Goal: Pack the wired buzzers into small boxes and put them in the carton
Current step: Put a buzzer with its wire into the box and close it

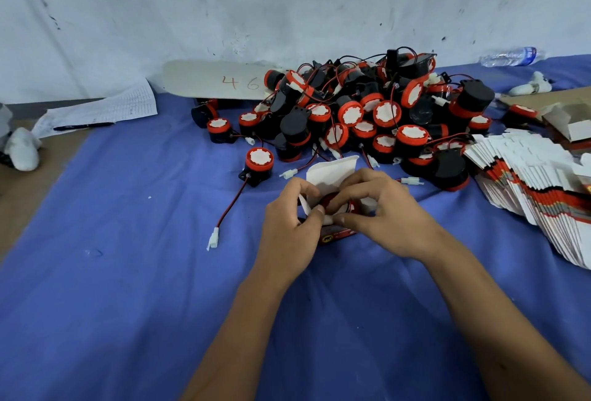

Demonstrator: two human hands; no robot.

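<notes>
A small box, red-printed outside and white inside, sits on the blue cloth that covers the surface, with its white top flap standing open towards the pile behind it. A red-capped buzzer shows inside the box mouth. The left hand holds the box's left side, its fingers curled round a white side flap. The right hand holds the box's right side, thumb and fingers pinching at the opening just over the buzzer.

Just behind the box lies a large pile of buzzers, black bodies with red caps and white centres, tangled in red and black wires. One loose buzzer rests to the left of the box, near the pile's edge, and its wire trails towards the viewer to a white connector. To the right of the box a fanned stack of flat boxes spreads across the cloth. Beyond that stack, an open white box rests on brown cardboard.

Behind the pile, to the left of it, lies a pale board marked 46 in red. Further left of the box, a printed sheet with a pen lies at the cloth's edge. Far behind and to the right of the box, a plastic bottle lies on its side.
</notes>
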